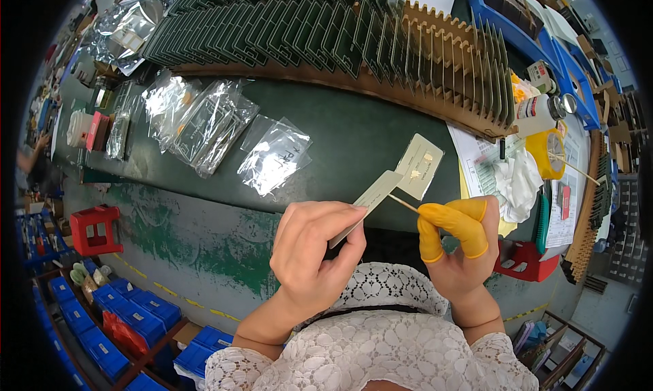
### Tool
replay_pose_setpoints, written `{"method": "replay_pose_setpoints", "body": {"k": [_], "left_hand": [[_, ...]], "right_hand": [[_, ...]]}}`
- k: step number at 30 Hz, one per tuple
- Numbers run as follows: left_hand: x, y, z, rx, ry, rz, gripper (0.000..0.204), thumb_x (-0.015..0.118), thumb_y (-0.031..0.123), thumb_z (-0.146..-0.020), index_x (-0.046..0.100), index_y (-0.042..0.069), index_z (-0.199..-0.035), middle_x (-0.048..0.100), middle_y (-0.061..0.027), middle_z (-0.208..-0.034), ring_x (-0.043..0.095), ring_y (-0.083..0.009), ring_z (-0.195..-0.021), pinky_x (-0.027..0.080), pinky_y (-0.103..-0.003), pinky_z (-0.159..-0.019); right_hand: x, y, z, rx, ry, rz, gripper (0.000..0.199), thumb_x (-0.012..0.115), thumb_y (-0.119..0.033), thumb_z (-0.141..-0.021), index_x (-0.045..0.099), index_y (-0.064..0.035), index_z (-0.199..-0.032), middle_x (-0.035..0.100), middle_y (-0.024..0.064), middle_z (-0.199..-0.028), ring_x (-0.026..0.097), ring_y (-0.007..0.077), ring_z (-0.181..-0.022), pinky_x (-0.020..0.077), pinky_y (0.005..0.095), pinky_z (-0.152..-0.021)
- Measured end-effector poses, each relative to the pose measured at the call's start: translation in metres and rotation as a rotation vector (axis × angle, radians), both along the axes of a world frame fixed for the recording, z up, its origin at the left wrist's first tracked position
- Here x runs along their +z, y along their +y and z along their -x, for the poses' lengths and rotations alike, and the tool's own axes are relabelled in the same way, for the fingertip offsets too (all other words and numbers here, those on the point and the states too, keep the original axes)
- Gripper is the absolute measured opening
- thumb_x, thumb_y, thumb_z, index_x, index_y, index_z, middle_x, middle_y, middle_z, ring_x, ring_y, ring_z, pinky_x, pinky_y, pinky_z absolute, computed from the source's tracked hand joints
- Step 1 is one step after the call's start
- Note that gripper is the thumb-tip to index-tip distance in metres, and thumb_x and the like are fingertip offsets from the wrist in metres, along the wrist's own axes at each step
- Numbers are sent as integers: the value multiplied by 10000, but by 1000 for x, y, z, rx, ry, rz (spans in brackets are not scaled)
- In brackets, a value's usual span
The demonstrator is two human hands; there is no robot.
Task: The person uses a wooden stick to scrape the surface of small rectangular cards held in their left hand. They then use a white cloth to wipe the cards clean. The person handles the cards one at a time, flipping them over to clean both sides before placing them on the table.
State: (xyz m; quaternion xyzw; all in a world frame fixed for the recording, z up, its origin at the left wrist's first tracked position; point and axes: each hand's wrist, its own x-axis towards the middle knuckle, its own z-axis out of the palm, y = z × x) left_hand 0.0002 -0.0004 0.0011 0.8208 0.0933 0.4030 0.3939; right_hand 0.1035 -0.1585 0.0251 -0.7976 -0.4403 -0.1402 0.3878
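My left hand [316,245] pinches a thin pale grey-green plate [373,202] between thumb and fingers, tilted above the table's near edge. My right hand [462,245] wears yellow finger cots on some fingers and grips a slim wooden stick [404,202]. The stick's far tip meets the plate's right edge or lies just beside it; I cannot tell which. A second plate [420,165] of the same colour, with small gold-toned marks, rests on the dark green table [340,119] just beyond my hands.
Long brown racks [435,109] hold rows of dark green circuit boards [286,34] across the back. Clear plastic bags [275,153] lie to the left. On the right are a white bottle [537,112], a yellow tape roll [544,153], crumpled tissue [518,187] and a green-handled tool [542,221].
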Motion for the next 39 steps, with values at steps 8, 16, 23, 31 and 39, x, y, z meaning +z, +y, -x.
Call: {"method": "replay_pose_setpoints", "body": {"k": [8, 16, 23, 31, 39], "left_hand": [[0, 0, 0, 9, -3, 5, 324, 737, -109, -681, 681, 20, -973, 687, -89, -878, 622, -229, -742, 475, -303, -640], [-1, 1, 0, 1, -17, 10, 321, 733, -113, -682, 680, 15, -971, 686, -94, -874, 621, -237, -740, 476, -306, -637], [-3, 2, -2, 4, -14, 11, 309, 734, -113, -689, 670, 8, -967, 677, -104, -872, 613, -246, -730, 475, -308, -629], [-9, 2, -4, 33, -28, 98, 291, 735, -113, -687, 653, 9, -939, 665, -102, -852, 601, -245, -708, 467, -304, -607], [1, 8, -6, 28, 7, 70, 292, 748, -107, -666, 688, 23, -921, 661, -85, -838, 607, -232, -715, 483, -305, -617]], "right_hand": [[-3, 1, 2, 32, 4, 2, 338, 815, -28, -693, 691, -91, -1002, 602, 27, -851, 495, 217, -698, 355, 337, -647], [-2, 2, 3, 42, 9, 14, 347, 825, -42, -679, 696, -107, -995, 595, 20, -860, 496, 215, -697, 365, 335, -649], [1, -1, 7, 62, 40, 16, 340, 825, -41, -675, 703, -100, -986, 598, 31, -863, 508, 223, -731, 387, 338, -656], [-2, -3, 2, 8, 58, -34, 305, 798, 9, -694, 700, -69, -973, 601, 55, -844, 507, 230, -736, 399, 317, -649], [-6, -9, -1, -35, 73, -76, 290, 777, 45, -695, 692, -62, -951, 596, 57, -836, 514, 231, -732, 404, 310, -646]]}}
